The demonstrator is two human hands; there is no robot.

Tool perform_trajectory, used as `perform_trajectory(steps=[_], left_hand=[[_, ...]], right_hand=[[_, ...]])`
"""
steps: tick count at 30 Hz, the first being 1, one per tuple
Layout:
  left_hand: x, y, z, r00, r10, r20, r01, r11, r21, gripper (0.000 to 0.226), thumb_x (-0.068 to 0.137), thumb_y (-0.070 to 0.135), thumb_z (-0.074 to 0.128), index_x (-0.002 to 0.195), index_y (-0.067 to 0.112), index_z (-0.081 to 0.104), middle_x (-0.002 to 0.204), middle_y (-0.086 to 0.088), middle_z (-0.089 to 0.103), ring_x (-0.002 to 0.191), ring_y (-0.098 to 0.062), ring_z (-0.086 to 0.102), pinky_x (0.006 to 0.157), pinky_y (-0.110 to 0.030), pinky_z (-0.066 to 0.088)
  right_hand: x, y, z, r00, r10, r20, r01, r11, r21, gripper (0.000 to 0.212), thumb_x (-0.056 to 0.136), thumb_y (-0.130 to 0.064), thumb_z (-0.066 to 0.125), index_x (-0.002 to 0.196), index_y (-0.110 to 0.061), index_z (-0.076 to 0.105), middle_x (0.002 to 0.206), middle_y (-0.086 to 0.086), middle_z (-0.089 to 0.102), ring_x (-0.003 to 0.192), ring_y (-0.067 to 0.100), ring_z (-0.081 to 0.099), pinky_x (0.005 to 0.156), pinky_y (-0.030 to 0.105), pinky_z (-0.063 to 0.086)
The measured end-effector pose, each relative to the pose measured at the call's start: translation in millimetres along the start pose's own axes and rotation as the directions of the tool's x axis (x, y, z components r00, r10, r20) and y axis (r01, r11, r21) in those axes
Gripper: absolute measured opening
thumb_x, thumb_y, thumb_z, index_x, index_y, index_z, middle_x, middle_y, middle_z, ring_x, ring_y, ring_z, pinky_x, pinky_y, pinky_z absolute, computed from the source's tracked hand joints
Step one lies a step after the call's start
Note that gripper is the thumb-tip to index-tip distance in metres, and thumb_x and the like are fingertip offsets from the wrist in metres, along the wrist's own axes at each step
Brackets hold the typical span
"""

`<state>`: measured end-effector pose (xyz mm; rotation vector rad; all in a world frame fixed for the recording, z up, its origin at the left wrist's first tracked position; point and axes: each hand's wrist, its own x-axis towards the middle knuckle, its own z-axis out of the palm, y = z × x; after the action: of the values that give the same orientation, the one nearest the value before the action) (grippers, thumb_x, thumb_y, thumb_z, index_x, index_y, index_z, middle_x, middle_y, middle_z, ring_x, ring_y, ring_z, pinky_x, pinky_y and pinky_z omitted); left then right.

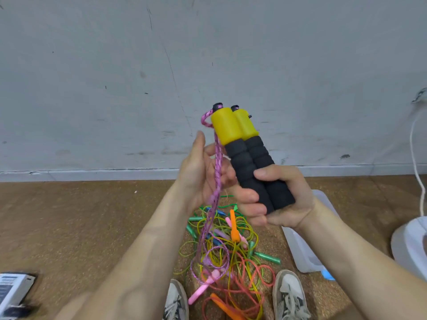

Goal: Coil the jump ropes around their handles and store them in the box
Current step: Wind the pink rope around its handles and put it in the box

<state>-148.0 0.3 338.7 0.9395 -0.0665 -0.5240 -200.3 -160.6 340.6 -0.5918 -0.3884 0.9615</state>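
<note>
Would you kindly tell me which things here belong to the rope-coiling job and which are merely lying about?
Job: yellow-and-black handles in the right hand; pink rope across the left hand; rope pile; clear box.
Lying about: white cable; white base; grey device; shoes.

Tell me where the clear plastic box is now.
Head view: the clear plastic box lies on the floor at lower right, partly under the right forearm, beside the tangled pile of coloured jump ropes.
</note>
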Motion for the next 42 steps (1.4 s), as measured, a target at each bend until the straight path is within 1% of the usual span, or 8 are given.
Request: perform_trajectory(steps=[7, 8, 10, 12, 16, 22, 30, 42], left_hand=[[-4, 14, -5, 0.994, 0.045, -0.096, -0.007, 0.931, 0.365, 0.028, 0.100, 0.032, 0.042, 0.102, 0.012, 0.061, 0.062, 0.000, 0.042, 0.041, -0.006, 0.024, 0.034, -0.014, 0.022], [-2, 10, -6, 0.982, 0.143, -0.121, -0.043, 0.799, 0.600, 0.027, 0.101, 0.028, 0.043, 0.099, 0.010, 0.063, 0.061, -0.001, 0.042, 0.042, -0.009, 0.027, 0.038, -0.017, 0.025], [2, 1, -9, 0.944, 0.331, -0.001, -0.052, 0.151, 0.987, 0.031, 0.100, 0.029, 0.043, 0.091, 0.009, 0.064, 0.065, -0.008, 0.052, 0.054, -0.021, 0.046, 0.051, -0.029, 0.036], [-2, -5, -9, 0.943, 0.307, 0.132, 0.021, -0.450, 0.893, 0.025, 0.099, 0.028, 0.042, 0.087, 0.013, 0.058, 0.082, -0.011, 0.062, 0.080, -0.032, 0.057, 0.063, -0.035, 0.037], [-10, -14, -4, 0.971, 0.103, 0.214, -0.082, -0.702, 0.708, 0.006, 0.090, 0.011, 0.049, 0.086, 0.011, 0.053, 0.083, -0.009, 0.059, 0.079, -0.032, 0.055, 0.060, -0.035, 0.031], [-27, -6, 4, 0.957, 0.030, 0.290, -0.229, -0.538, 0.811, 0.019, 0.086, 0.035, 0.063, 0.096, 0.021, 0.072, 0.083, 0.000, 0.067, 0.083, -0.022, 0.059, 0.063, -0.029, 0.042], [-33, 9, -17, 0.974, -0.197, 0.116, -0.112, 0.029, 0.993, 0.009, 0.077, 0.028, 0.077, 0.071, 0.023, 0.074, 0.056, 0.018, 0.063, 0.056, 0.005, 0.054, 0.057, -0.013, 0.039], [-33, 23, -16, 0.990, -0.122, 0.075, 0.050, 0.786, 0.616, 0.020, 0.070, 0.028, 0.069, 0.066, 0.010, 0.075, 0.065, -0.005, 0.070, 0.057, -0.013, 0.064, 0.059, -0.022, 0.054]], right_hand=[[-4, -2, 0, 0.879, -0.136, -0.456, 0.087, 0.988, -0.128, 0.025, 0.075, -0.017, 0.062, 0.098, -0.009, 0.060, 0.068, 0.007, 0.050, 0.051, 0.017, 0.046, 0.047, 0.027, 0.042], [-2, 0, 1, 0.825, -0.142, -0.547, 0.049, 0.982, -0.181, 0.021, 0.077, -0.015, 0.059, 0.097, -0.008, 0.058, 0.067, 0.007, 0.049, 0.050, 0.018, 0.045, 0.045, 0.026, 0.041], [3, 4, -1, 0.673, -0.187, -0.716, -0.125, 0.925, -0.359, 0.009, 0.082, -0.007, 0.054, 0.091, -0.007, 0.055, 0.064, 0.009, 0.048, 0.047, 0.019, 0.043, 0.044, 0.025, 0.039], [8, 9, -9, 0.492, -0.296, -0.819, -0.360, 0.787, -0.501, 0.005, 0.080, -0.003, 0.056, 0.081, -0.006, 0.052, 0.061, 0.012, 0.047, 0.044, 0.021, 0.041, 0.047, 0.026, 0.037], [5, 11, -22, 0.428, -0.479, -0.767, -0.809, 0.175, -0.561, 0.012, 0.072, -0.011, 0.054, 0.066, -0.011, 0.044, 0.058, 0.008, 0.049, 0.053, 0.027, 0.047, 0.053, 0.030, 0.036], [0, 27, -13, 0.508, -0.408, -0.758, -0.850, -0.381, -0.365, 0.020, 0.081, -0.027, 0.054, 0.098, -0.017, 0.054, 0.076, 0.000, 0.050, 0.075, 0.026, 0.055, 0.064, 0.030, 0.043], [-9, 31, 3, 0.782, -0.142, -0.607, -0.519, -0.687, -0.508, 0.022, 0.076, -0.012, 0.057, 0.091, -0.026, 0.048, 0.070, -0.006, 0.047, 0.070, 0.022, 0.050, 0.053, 0.029, 0.039], [-12, 21, 3, 0.868, -0.417, -0.270, -0.366, -0.169, -0.915, 0.027, 0.075, -0.003, 0.063, 0.071, -0.026, 0.049, 0.059, -0.016, 0.054, 0.058, 0.001, 0.051, 0.051, 0.018, 0.033]])
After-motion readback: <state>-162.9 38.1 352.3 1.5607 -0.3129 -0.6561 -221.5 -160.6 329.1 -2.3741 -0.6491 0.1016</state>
